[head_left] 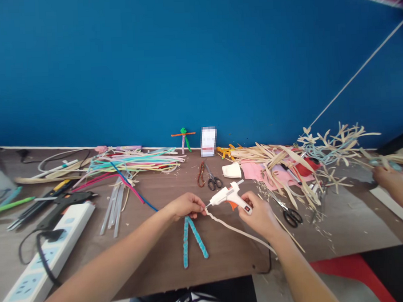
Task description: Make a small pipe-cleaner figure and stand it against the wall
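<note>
My left hand (184, 205) is closed in a pinch at the top of a light blue pipe cleaner (191, 240) bent into an upside-down V on the brown table (159, 259). My right hand (259, 215) grips a white glue gun (228, 195) with an orange trigger. The gun's nozzle points left and almost touches my left fingertips. A pale strip (238, 231) runs from the pinch point back under my right wrist.
A white power strip (42, 260) with a black plug lies at the left beside a black glue gun (65, 201). Coloured strips (135, 163), glue sticks (115, 208), two scissors (213, 179) (291, 214) and dried leaf strips (289, 165) surround the middle. Another person's hand (388, 178) works at the right.
</note>
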Motion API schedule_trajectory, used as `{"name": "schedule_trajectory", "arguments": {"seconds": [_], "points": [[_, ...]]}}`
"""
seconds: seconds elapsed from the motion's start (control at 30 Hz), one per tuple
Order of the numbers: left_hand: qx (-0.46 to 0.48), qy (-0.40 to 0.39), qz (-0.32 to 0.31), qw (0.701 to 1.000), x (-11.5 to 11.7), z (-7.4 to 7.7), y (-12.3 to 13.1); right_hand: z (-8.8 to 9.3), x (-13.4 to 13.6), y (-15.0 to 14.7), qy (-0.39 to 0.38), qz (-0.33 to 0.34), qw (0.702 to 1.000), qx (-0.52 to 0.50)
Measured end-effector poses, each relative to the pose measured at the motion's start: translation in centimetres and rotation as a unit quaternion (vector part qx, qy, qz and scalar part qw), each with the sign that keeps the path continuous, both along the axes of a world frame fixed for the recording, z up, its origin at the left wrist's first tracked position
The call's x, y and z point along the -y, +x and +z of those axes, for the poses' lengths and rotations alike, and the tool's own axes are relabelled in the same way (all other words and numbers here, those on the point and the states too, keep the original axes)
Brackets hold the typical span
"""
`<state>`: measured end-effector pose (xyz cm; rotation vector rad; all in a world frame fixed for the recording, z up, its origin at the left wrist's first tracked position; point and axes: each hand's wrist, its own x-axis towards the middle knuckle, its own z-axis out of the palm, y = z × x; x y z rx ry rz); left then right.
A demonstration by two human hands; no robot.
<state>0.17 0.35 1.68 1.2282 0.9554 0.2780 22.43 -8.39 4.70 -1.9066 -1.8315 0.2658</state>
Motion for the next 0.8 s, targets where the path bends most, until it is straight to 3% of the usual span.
{"name": "schedule_trajectory", "arguments": {"seconds": [0.47,0.6,0.73,0.8], "points": [[-0.018,0.003,0.01,1.0,-0.1,0.3,0.0,-0.3,-0.2,0.1,0.005,-0.009,1.0,-0.001],[-0.006,-0.001,0.014,1.0,0.0,0.1,-0.3,-1.8,-1.3,1.8,0.017,-0.081,0.994,-0.077],[0.001,-0.004,0.008,1.0,0.3,0.1,-0.4,-4.0,-3.3,3.9,0.014,-0.181,0.954,-0.237],[0.005,-0.003,0.004,1.0,0.5,0.0,-0.3,-5.0,-4.3,4.5,0.027,-0.222,0.94,-0.257]]}}
